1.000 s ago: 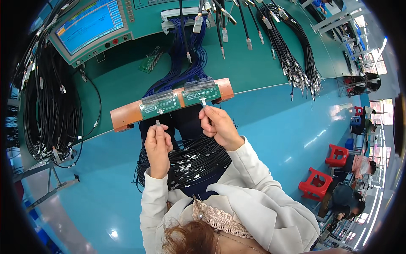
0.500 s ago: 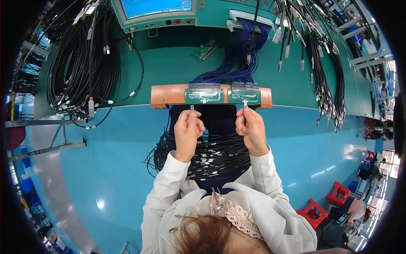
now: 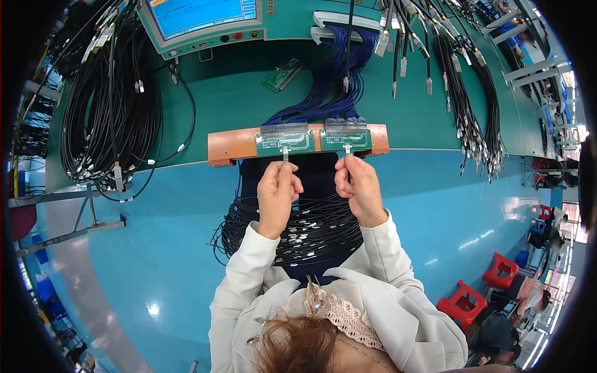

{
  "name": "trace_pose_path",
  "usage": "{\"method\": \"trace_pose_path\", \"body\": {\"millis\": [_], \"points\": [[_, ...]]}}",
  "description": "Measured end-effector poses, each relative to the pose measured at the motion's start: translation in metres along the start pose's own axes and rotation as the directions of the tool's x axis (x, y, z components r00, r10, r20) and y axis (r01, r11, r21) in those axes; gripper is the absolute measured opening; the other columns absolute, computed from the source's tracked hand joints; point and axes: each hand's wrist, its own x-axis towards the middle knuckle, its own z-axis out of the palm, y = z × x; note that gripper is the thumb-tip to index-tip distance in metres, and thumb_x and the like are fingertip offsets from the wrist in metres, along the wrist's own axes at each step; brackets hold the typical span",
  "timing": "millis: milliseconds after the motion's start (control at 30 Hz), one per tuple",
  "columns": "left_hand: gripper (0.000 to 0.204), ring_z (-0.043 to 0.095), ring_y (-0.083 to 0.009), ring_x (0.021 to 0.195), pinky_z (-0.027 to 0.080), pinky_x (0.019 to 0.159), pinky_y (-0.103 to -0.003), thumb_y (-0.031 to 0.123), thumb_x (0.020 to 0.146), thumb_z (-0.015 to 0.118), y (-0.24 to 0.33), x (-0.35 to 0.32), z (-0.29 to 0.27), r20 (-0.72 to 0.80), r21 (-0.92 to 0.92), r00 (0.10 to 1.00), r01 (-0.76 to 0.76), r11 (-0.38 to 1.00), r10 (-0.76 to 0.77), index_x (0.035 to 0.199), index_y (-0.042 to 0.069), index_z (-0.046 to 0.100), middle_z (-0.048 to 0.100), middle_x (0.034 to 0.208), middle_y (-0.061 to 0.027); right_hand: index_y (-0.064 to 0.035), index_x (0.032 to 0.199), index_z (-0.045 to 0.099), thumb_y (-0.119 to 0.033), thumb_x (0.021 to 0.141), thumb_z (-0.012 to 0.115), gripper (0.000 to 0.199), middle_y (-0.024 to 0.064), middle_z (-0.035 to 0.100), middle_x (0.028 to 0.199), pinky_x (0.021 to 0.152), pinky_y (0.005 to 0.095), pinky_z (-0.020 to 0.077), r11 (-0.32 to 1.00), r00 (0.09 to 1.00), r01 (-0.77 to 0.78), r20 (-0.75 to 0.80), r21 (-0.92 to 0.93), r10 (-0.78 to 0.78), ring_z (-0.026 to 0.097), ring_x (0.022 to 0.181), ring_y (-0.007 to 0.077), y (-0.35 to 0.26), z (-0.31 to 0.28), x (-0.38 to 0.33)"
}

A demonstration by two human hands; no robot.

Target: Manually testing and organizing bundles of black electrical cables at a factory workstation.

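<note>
Right now both hands are working at the near edge of the green desk, each pinching a small silver cable plug. The left hand is closing its fingertips on the left plug, which is meeting the lower edge of the left green circuit board. The right hand is gripping the right plug in the same manner under the right green circuit board. Both boards are sitting side by side on an orange fixture bar, at twelve o'clock from the hands. Blue wires are running from the boards' top edges toward a white connector block at twelve o'clock. At six o'clock from the hands, a bundle of black cables is lying across the person's lap (its silver ends showing between the forearms). A tester with a blue screen is standing at eleven o'clock, and coiled black cables are hanging at nine o'clock. More cables are dangling at two o'clock.
</note>
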Motion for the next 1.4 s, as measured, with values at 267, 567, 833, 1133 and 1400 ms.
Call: {"method": "trace_pose_path", "body": {"millis": [267,567,833,1133,1400], "points": [[0.02,0.037,-0.0028,0.048,0.029,0.043,-0.017,0.018,0.098,0.042,0.002,0.0,0.002,-0.014,-0.023,1.0,0.017,1.0,-0.018,0.094,0.001,0.051,0.052,0.062,-0.003,-0.0004,0.087,0.052,-0.02,0.099,0.039,0.026,0.0036,0.05,0.056,0.037,0.0198,0.0202,1.0,1.0,-0.007,-0.017,0.005,0.007,0.023,0.04,0.0035,0.001,0.001,-0.001],[0.017,0.037,-0.0029,0.047,0.028,0.043,-0.017,0.013,0.097,0.041,0.004,0.009,0.011,-0.078,0.004,0.996,0.037,0.999,-0.036,0.093,0.0,0.051,0.054,0.063,-0.0043,0.0,0.09,0.054,-0.022,0.098,0.04,0.027,0.0084,0.056,0.06,0.039,0.02,0.0219,0.998,0.998,-0.057,-0.018,0.04,0.057,0.027,0.041,0.0044,-0.002,-0.002,0.006],[0.018,0.044,-0.0038,0.05,0.033,0.044,-0.018,0.02,0.097,0.046,-0.004,0.004,0.008,-0.075,0.103,0.992,-0.097,0.99,0.105,0.094,0.004,0.054,0.057,0.065,-0.0043,0.0007,0.087,0.055,-0.02,0.097,0.042,0.027,0.0075,0.056,0.057,0.037,0.0197,0.0215,0.993,0.996,0.087,-0.022,-0.073,-0.089,0.03,0.037,0.0041,-0.005,0.007,-0.001],[0.023,0.056,-0.0094,0.066,0.046,0.062,-0.022,0.024,0.091,0.057,0.029,-0.012,-0.044,-0.031,0.374,0.988,-0.129,0.918,0.152,0.092,0.001,0.056,0.064,0.08,-0.006,0.002,0.1,0.056,-0.027,0.097,0.045,0.031,0.0114,0.064,0.077,0.058,0.0255,0.0468,0.847,0.994,0.08,-0.018,-0.526,-0.105,0.057,0.059,0.0126,-0.02,0.012,-0.023],[0.022,0.051,-0.007,0.053,0.041,0.048,-0.022,0.022,0.089,0.058,0.204,-0.05,-0.29,-0.598,0.709,0.289,-0.242,0.662,0.747,0.09,0.0,0.059,0.064,0.073,-0.0049,0.003,0.086,0.057,-0.016,0.095,0.047,0.023,0.0072,0.06,0.069,0.055,0.0214,0.0412,0.647,0.911,0.365,0.113,-0.67,-0.397,0.052,0.059,0.0086,-0.047,0.011,-0.064]]}}
